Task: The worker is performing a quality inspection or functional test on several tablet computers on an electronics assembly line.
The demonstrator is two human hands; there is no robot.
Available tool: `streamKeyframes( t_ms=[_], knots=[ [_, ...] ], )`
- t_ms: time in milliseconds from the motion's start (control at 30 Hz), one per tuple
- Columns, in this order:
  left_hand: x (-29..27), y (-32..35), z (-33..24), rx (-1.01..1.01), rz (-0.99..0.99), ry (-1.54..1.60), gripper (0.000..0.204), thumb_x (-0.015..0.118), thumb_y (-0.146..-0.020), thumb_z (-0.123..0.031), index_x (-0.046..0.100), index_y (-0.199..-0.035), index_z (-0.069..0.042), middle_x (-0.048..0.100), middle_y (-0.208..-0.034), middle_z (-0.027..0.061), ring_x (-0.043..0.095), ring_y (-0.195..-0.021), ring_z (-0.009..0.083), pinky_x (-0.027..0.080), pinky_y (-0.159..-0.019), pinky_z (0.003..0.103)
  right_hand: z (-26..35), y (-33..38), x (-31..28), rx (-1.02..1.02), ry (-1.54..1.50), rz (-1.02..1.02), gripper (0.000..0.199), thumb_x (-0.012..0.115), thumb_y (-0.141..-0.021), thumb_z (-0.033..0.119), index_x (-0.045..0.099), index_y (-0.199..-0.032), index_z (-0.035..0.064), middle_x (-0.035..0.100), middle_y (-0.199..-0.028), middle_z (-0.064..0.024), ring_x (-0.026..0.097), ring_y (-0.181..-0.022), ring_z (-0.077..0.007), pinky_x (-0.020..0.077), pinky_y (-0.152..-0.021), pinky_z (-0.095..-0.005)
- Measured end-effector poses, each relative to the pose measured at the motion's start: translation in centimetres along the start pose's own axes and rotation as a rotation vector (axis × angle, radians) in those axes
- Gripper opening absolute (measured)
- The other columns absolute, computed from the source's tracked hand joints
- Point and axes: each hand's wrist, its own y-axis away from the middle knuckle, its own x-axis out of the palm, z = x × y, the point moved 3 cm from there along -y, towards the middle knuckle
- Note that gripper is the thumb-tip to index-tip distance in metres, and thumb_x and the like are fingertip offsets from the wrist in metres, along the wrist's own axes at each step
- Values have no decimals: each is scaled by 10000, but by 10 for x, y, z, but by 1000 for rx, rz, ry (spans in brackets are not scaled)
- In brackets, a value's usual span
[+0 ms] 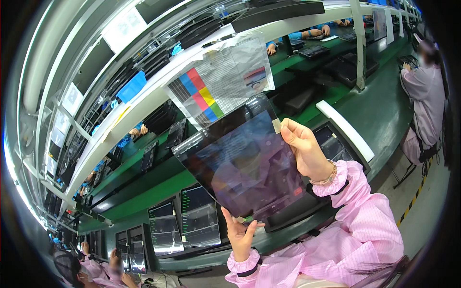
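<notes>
A dark, glossy tablet (pixel 249 165) is held up at a tilt above the bench, its screen reflecting pink sleeves. My right hand (pixel 307 151) pinches its upper right edge beside a small pale tab (pixel 276 126). At the lower edge my left hand (pixel 241 236) grips the tablet near another small tab (pixel 247 219), with the thumb and fingers at the rim. Part of the left fingers is hidden behind the tablet. A bracelet (pixel 328 177) circles my right wrist, and both arms wear pink striped sleeves.
Dark tablets (pixel 200 216) lie on the green bench (pixel 168 185) to the left. On the right a dark tray (pixel 338 144) sits beside a white strip (pixel 348 132). A colour-patterned sheet (pixel 216 81) hangs from the shelf beam behind the tablet. Co-workers sit at right (pixel 425 91) and lower left (pixel 67 264).
</notes>
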Motion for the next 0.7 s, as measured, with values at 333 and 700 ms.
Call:
streamKeyframes(
  t_ms=[333,700],
  knots=[
    [-12,2,5,27,-90,-31,856,551,-803,124,76,-1465,-138,489,-1238,146,551,-966,193,566,-723,384,-6,-3,4,36,-22,38,174,525,-947,225,524,-852,79,481,-774,81,395,-678,4,338,-614,-167],
    [-6,3,-2,-9,-140,49,856,583,-778,152,120,-1462,-73,513,-1184,97,519,-906,141,442,-833,263,-3,-4,4,19,-83,103,178,498,-956,215,548,-940,45,590,-886,12,555,-804,-43,462,-731,-210]
  ],
)
